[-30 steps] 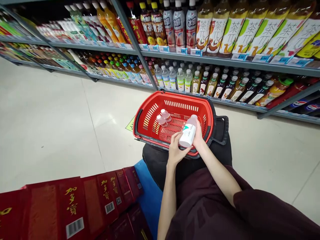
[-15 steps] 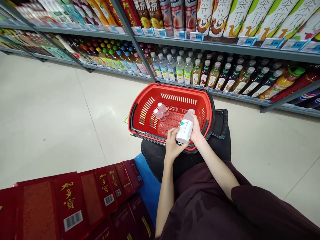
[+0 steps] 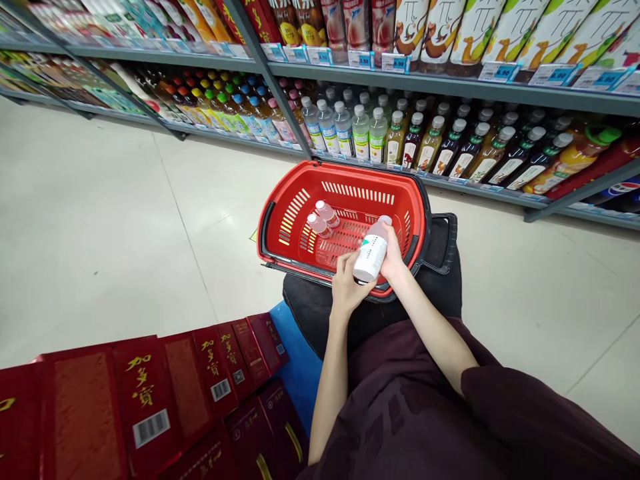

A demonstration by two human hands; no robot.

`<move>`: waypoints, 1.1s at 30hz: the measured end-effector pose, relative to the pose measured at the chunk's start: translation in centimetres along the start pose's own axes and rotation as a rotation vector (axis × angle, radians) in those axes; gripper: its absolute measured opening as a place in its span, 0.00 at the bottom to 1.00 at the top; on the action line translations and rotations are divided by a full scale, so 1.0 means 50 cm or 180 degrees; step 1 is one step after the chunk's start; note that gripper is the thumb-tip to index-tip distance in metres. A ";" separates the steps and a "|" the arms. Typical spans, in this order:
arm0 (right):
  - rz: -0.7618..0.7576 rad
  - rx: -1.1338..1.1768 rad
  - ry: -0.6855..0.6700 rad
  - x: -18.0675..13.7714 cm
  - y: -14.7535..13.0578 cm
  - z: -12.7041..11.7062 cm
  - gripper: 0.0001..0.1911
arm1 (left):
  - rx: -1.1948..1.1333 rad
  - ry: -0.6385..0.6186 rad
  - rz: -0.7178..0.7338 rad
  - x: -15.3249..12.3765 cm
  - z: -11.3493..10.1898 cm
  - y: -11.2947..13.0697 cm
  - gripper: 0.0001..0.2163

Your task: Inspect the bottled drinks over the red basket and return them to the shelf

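A drink bottle with a white label, a green mark and a pale pinkish cap is tilted above the near right part of a red shopping basket. My right hand is wrapped around its right side. At its lower left, my left hand supports the base, thumb underneath and fingers along the side. Two small pink bottles with white caps, one of them a small bottle, stand side by side at the left inside the basket. The basket rests on my dark-clad lap.
Ahead stands a long drinks shelf with rows of bottles and cartons above blue price tags. Red gift boxes are stacked at the lower left, beside a blue surface. Pale tiled floor lies between.
The view has shifted slightly, so the shelf and boxes sit a little differently. Both hands keep the same hold on the bottle, whose tilt is almost unchanged.
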State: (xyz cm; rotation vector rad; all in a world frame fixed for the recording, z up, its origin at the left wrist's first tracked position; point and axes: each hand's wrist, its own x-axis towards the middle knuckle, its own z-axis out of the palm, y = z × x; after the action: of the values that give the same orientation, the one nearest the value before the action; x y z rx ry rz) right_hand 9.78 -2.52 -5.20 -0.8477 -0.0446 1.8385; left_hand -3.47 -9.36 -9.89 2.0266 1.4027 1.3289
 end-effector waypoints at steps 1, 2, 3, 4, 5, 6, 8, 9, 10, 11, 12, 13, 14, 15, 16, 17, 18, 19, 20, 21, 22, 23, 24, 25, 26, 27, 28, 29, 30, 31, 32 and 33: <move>0.0033 -0.0011 -0.0083 0.000 0.000 0.000 0.26 | -0.0009 0.0030 0.0016 -0.001 -0.001 0.000 0.35; 0.0051 -0.0017 -0.0113 0.000 0.000 -0.001 0.26 | -0.0013 0.0038 0.0005 -0.001 -0.001 0.001 0.35; 0.0050 -0.0017 -0.0083 0.001 0.000 -0.002 0.25 | -0.0012 0.0026 -0.0025 -0.002 -0.003 0.003 0.35; 0.0047 -0.0018 -0.0009 0.001 0.001 -0.002 0.25 | 0.0001 -0.0010 -0.0071 -0.002 -0.004 0.005 0.35; 0.0045 -0.0020 0.0099 0.002 0.002 -0.003 0.24 | 0.0022 -0.0064 -0.0122 -0.001 -0.005 0.007 0.35; 0.0030 -0.0022 0.0224 0.002 0.003 -0.003 0.24 | 0.0050 -0.0121 -0.0166 -0.001 -0.006 0.010 0.34; -0.0008 -0.0033 0.0432 0.002 0.005 -0.002 0.24 | 0.0104 -0.0218 -0.0209 0.001 -0.007 0.013 0.34; -0.0035 -0.0041 0.0492 0.002 0.006 -0.002 0.23 | 0.0119 -0.0241 -0.0207 0.001 -0.007 0.014 0.34; -0.0072 -0.0047 0.0528 0.001 0.007 -0.001 0.23 | 0.0124 -0.0248 -0.0202 0.002 -0.007 0.014 0.34; -0.0101 -0.0051 0.0542 0.001 0.007 0.000 0.22 | 0.0124 -0.0239 -0.0192 0.002 -0.007 0.013 0.33; -0.0117 -0.0052 0.0540 0.000 0.006 0.000 0.22 | 0.0123 -0.0220 -0.0181 0.001 -0.006 0.013 0.33; -0.0110 -0.0050 0.0513 0.000 0.006 0.000 0.22 | 0.0120 -0.0201 -0.0166 0.001 -0.006 0.012 0.33; -0.0090 -0.0041 0.0462 -0.001 0.004 0.000 0.22 | 0.0110 -0.0182 -0.0149 0.000 -0.005 0.012 0.33; -0.0057 -0.0029 0.0395 0.000 0.003 -0.001 0.23 | 0.0094 -0.0160 -0.0132 0.000 -0.005 0.011 0.33; -0.0012 -0.0024 0.0301 0.000 0.002 -0.002 0.24 | 0.0073 -0.0133 -0.0110 -0.001 -0.005 0.011 0.34; 0.0032 -0.0029 0.0197 0.001 0.000 -0.004 0.24 | 0.0050 -0.0100 -0.0085 -0.001 -0.005 0.011 0.34; 0.0063 -0.0044 0.0116 0.001 -0.001 -0.005 0.25 | 0.0028 -0.0071 -0.0062 -0.002 -0.005 0.011 0.34; 0.0079 -0.0062 0.0071 0.003 -0.002 -0.006 0.25 | 0.0011 -0.0047 -0.0046 -0.002 -0.004 0.011 0.34; 0.0084 -0.0079 0.0058 0.004 -0.003 -0.008 0.25 | 0.0006 -0.0034 -0.0045 -0.002 -0.004 0.011 0.33; 0.0084 -0.0086 0.0074 0.004 -0.003 -0.008 0.25 | 0.0012 -0.0038 -0.0057 -0.002 -0.004 0.012 0.33; 0.0080 -0.0081 0.0109 0.005 -0.003 -0.009 0.26 | 0.0028 -0.0058 -0.0082 -0.002 -0.003 0.012 0.33; 0.0074 -0.0062 0.0153 0.005 -0.002 -0.009 0.26 | 0.0047 -0.0082 -0.0111 -0.001 -0.002 0.012 0.33; 0.0071 -0.0039 0.0187 0.004 -0.002 -0.008 0.26 | 0.0068 -0.0099 -0.0132 -0.001 -0.002 0.012 0.33; 0.0068 -0.0022 0.0210 0.003 -0.002 -0.007 0.27 | 0.0086 -0.0108 -0.0143 -0.001 -0.001 0.012 0.33; 0.0054 -0.0011 0.0226 0.002 -0.001 -0.006 0.27 | 0.0099 -0.0113 -0.0146 -0.001 -0.001 0.012 0.33; 0.0036 -0.0004 0.0235 0.001 -0.001 -0.004 0.27 | 0.0104 -0.0113 -0.0144 -0.001 0.000 0.012 0.34; 0.0025 0.0001 0.0235 -0.001 -0.001 -0.002 0.26 | 0.0107 -0.0111 -0.0142 -0.001 0.000 0.012 0.34; 0.0017 0.0006 0.0251 -0.002 -0.002 -0.001 0.26 | 0.0110 -0.0110 -0.0141 -0.001 0.000 0.012 0.34; 0.0013 0.0012 0.0280 -0.003 -0.002 0.000 0.25 | 0.0113 -0.0115 -0.0146 -0.001 0.000 0.012 0.34; 0.0010 0.0018 0.0307 -0.004 -0.003 0.001 0.25 | 0.0116 -0.0126 -0.0155 -0.001 0.000 0.013 0.35; 0.0003 0.0020 0.0333 -0.004 -0.003 0.001 0.24 | 0.0119 -0.0136 -0.0166 0.000 0.000 0.013 0.34; -0.0001 0.0018 0.0342 -0.004 -0.004 0.001 0.24 | 0.0122 -0.0142 -0.0177 0.000 0.001 0.013 0.34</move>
State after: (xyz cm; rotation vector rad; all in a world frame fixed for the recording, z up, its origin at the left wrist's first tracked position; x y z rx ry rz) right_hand 9.95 -2.59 -4.98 -0.9411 0.0284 1.7891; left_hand -3.09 -9.64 -9.45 2.0135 1.4643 1.2353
